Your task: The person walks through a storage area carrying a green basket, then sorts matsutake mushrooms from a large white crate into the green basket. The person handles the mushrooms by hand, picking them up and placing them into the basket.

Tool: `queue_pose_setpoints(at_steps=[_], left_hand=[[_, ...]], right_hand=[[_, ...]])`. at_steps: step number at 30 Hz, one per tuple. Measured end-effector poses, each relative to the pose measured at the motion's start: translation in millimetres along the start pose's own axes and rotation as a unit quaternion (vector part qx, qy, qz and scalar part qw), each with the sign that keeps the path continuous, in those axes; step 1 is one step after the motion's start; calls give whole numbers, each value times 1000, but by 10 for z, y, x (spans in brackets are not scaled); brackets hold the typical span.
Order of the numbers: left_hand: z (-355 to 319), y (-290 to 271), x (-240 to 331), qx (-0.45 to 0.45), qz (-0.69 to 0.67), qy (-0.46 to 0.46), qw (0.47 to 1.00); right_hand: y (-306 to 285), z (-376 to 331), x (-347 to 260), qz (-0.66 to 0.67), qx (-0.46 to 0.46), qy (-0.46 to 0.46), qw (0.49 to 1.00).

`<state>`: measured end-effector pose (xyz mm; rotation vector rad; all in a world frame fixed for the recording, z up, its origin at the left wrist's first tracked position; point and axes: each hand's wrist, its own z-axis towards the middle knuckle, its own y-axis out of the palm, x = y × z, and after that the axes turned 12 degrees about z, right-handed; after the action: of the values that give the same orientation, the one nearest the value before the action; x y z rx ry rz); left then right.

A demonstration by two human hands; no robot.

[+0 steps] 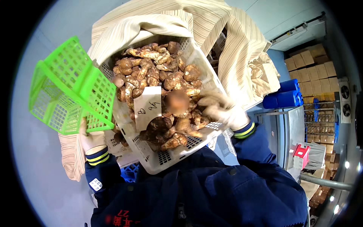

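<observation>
In front of the person's chest, a white plastic crate (166,157) heaped with brown mushrooms (162,81) tilts toward them, a paper slip (146,107) lying on the pile and striped cloth (211,22) draped behind. The gloved right hand (223,110) reaches in, blurred, so whether its fingers are apart cannot be told; the mushrooms look light and bruisable, best lifted by the stem. The gloved left hand (90,139) has its fingers clamped on the rim of an empty green basket (70,89), stiff and light.
</observation>
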<state>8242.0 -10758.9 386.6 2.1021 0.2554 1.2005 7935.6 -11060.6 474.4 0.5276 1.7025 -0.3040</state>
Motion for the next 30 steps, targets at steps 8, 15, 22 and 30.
queue_pose_setpoints(at_steps=[8, 15, 22, 30], left_hand=[[-258, 395, -49, 59, 66, 48, 995], [-718, 610, -290, 87, 117, 81, 986], [-1174, 826, -973, 185, 32, 95, 978], [-1305, 839, -1216, 210, -10, 168, 963]], right_hand=[[-1196, 307, -15, 67, 114, -35, 991], [-1824, 711, 278, 141, -39, -62, 987], [-1586, 876, 95, -59, -172, -170, 969], [-220, 1304, 227, -480, -378, -508, 607]])
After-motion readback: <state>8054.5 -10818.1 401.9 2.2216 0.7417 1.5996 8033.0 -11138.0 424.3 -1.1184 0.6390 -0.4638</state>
